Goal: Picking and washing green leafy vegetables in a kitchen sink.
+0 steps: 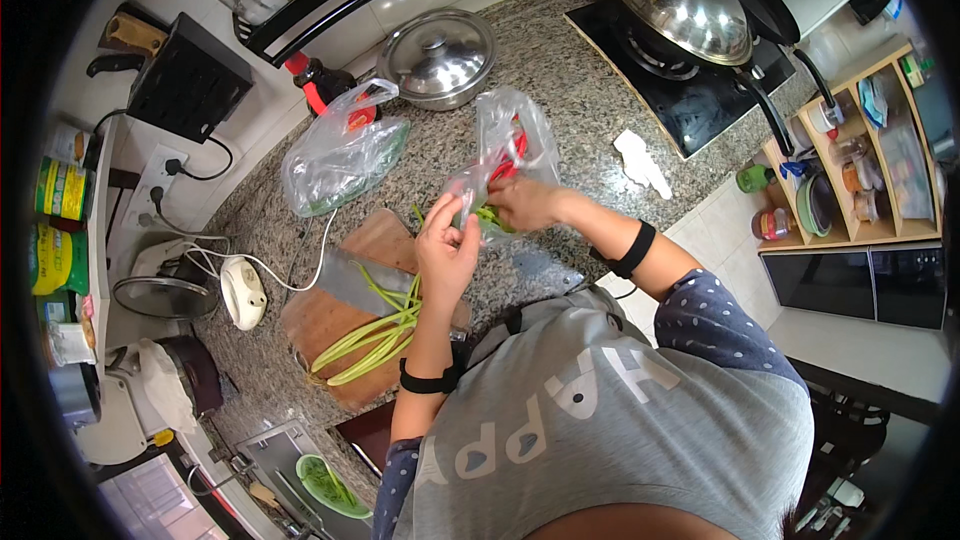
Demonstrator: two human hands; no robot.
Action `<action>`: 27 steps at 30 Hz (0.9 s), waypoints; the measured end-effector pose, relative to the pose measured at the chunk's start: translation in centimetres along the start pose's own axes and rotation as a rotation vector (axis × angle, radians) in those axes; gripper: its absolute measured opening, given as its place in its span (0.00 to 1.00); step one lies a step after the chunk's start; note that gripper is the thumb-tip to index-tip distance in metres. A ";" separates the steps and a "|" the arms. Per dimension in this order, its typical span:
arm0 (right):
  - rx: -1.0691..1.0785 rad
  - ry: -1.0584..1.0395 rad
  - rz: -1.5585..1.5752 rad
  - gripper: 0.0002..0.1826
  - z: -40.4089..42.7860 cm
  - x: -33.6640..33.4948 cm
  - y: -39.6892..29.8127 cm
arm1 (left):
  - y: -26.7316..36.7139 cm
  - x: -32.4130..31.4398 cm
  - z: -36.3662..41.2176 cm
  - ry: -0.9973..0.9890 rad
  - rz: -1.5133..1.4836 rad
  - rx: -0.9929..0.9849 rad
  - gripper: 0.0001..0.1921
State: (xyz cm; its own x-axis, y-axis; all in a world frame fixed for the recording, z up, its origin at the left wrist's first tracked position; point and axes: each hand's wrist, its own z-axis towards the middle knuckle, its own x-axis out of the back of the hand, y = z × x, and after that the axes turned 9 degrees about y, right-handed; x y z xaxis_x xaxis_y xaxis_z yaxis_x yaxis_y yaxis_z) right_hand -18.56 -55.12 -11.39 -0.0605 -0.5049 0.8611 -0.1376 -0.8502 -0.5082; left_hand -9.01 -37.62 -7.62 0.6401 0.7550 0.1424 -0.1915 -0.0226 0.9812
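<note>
My left hand pinches the edge of a clear plastic bag, which lies on the counter. Red chilli peppers and some green ones show through the film. At the bag's mouth is my right hand, its fingertips partly hidden among the peppers, so its grip is unclear. Below my left hand, long green stalks lie across a wooden cutting board. A cleaver rests flat on the board, partly under the stalks.
Another plastic bag with greens sits near a dark sauce bottle and a lidded steel pot. A lidded wok stands on the hob. Crumpled white paper lies right. A green bowl is in the sink.
</note>
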 end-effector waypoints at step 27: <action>-0.032 0.244 -0.558 0.15 -0.9 0.8 2.6 | 1.7 -1.3 1.5 0.045 0.144 -0.169 0.13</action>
State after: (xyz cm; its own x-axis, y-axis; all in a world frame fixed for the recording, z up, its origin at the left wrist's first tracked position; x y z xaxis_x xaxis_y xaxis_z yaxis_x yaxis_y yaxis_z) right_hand -19.85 -57.58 -11.94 -0.1951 0.0678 0.9784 -0.2437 -0.9697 0.0186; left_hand -9.04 -39.65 -5.97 0.5642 0.7803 0.2699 -0.4029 -0.0252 0.9149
